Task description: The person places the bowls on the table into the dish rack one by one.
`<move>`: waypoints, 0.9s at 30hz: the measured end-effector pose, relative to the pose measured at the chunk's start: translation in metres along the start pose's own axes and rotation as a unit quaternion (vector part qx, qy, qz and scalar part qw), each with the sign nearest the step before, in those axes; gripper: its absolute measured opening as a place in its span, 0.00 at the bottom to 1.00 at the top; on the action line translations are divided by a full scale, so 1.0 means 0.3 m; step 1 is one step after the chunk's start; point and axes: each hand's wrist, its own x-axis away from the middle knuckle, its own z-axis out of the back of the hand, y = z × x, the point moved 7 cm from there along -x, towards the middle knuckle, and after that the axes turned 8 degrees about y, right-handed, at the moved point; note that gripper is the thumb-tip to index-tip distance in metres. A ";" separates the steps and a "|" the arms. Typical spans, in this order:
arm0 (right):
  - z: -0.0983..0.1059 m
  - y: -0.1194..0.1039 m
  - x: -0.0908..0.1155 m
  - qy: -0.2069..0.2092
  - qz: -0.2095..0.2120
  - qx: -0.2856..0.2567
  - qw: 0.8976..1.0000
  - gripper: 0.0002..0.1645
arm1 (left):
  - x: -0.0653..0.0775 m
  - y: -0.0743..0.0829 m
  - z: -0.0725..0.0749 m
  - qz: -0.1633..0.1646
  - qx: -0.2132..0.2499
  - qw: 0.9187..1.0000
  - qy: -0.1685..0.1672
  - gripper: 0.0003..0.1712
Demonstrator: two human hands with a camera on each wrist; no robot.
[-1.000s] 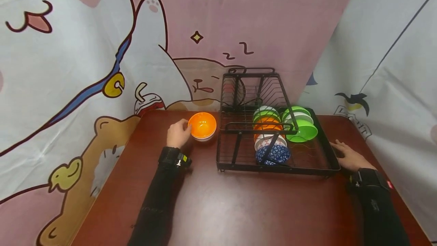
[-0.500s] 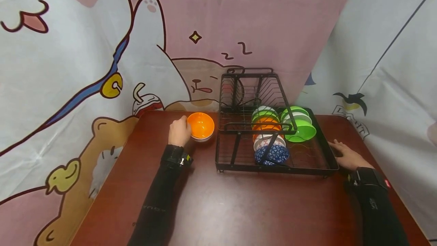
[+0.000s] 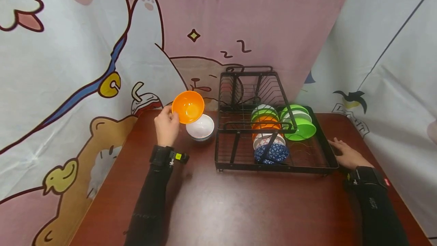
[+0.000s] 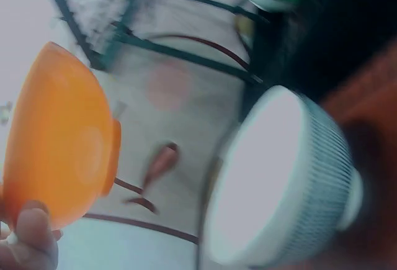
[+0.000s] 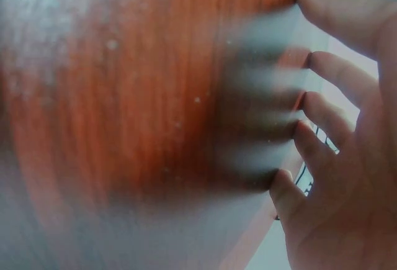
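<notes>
My left hand point(image 3: 167, 126) pinches the rim of an orange bowl point(image 3: 188, 107) and holds it in the air, tilted, left of the rack. In the left wrist view the thumb point(image 4: 34, 229) presses against the side of the orange bowl point(image 4: 59, 139). Just below it, a white bowl point(image 3: 200, 127) stands on the table; its outside looks finely patterned in the left wrist view. My right hand point(image 3: 349, 155) rests on the table beside the right edge of the rack, fingers spread and holding nothing. In the right wrist view its fingertips touch the tabletop point(image 5: 155, 96).
A black two-tier dish rack point(image 3: 280, 169) stands at the table's back, right of the white bowl. Its lower tier holds a row of several bowls, with a blue patterned bowl point(image 3: 272, 153) in front, and green bowls point(image 3: 300, 130) to the right. Printed cloth point(image 3: 280, 18) hangs behind.
My left hand has lifted the orange bowl up and to the left, off the white bowl, which now shows whole. The right hand has stayed in place.
</notes>
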 end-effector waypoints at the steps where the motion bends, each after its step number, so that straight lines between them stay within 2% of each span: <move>1: 0.002 -0.001 0.002 0.000 -0.001 -0.002 1.000 0.53 | -0.001 0.019 0.012 -0.005 0.012 1.000 0.003 0.18; 6: 0.007 -0.004 0.008 -0.003 -0.010 -0.007 1.000 0.54 | 0.004 0.079 0.033 -0.016 0.039 0.999 0.002 0.17; 11: 0.029 -0.008 0.008 -0.001 -0.002 -0.011 1.000 0.50 | 0.006 0.119 0.047 -0.026 0.043 0.999 0.018 0.15; 14: 0.106 -0.026 0.005 0.022 -0.005 -0.029 0.999 0.46 | 0.000 0.166 0.052 -0.043 0.048 0.998 0.029 0.15; 17: 0.254 -0.104 -0.011 0.088 -0.009 -0.047 0.995 0.44 | -0.007 0.237 0.051 -0.063 0.062 0.996 0.030 0.14; 20: 0.421 -0.280 -0.030 0.176 0.003 -0.072 0.982 0.41 | -0.012 0.329 0.050 -0.084 0.089 0.992 0.024 0.14; 23: 0.543 -0.554 -0.033 0.234 0.038 -0.117 0.964 0.36 | -0.006 0.437 0.052 -0.111 0.124 0.986 0.013 0.14; 25: 0.578 -0.763 -0.026 0.249 0.091 -0.153 0.952 0.32 | 0.006 0.510 0.049 -0.137 0.141 0.980 0.005 0.13; 27: 0.580 -0.966 -0.017 0.232 0.148 -0.191 0.942 0.30 | 0.025 0.580 0.042 -0.170 0.145 0.975 0.001 0.13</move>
